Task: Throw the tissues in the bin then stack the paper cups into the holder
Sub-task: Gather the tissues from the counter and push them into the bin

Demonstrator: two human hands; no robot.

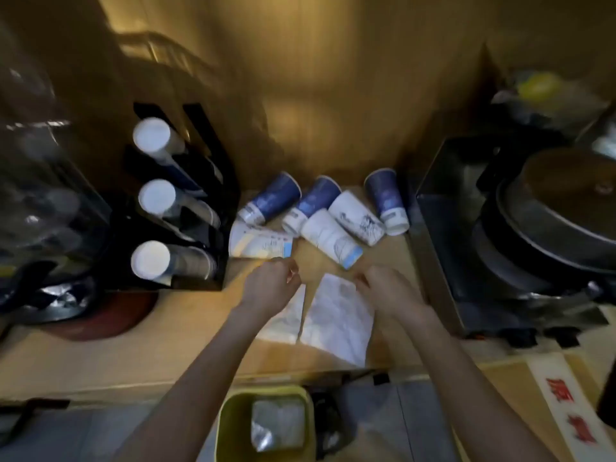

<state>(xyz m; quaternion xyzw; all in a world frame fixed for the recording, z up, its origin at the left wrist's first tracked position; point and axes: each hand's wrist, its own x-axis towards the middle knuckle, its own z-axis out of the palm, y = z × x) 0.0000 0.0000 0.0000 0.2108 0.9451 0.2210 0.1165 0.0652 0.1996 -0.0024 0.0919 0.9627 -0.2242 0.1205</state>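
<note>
Cups (pixel 320 216) lie behind tissues (pixel 336 315), holder (pixel 180 201) left.

Both hands reach over the wooden desk (pixel 166 355): the left hand (pixel 271 286) is loosely curled above the smaller tissue (pixel 283 323), and the right hand (pixel 388 291) sits at the far corner of the larger tissue (pixel 336 320); whether either grip has closed on paper cannot be told. Beyond the hands, six paper cups lie on their sides, three blue cups (pixel 273 198) and three white cups (pixel 331 240). At left, a black holder (pixel 203 228) carries three cup stacks (pixel 151 136). A yellow bin (pixel 230 425) stands below the desk edge, pale waste inside.
</note>
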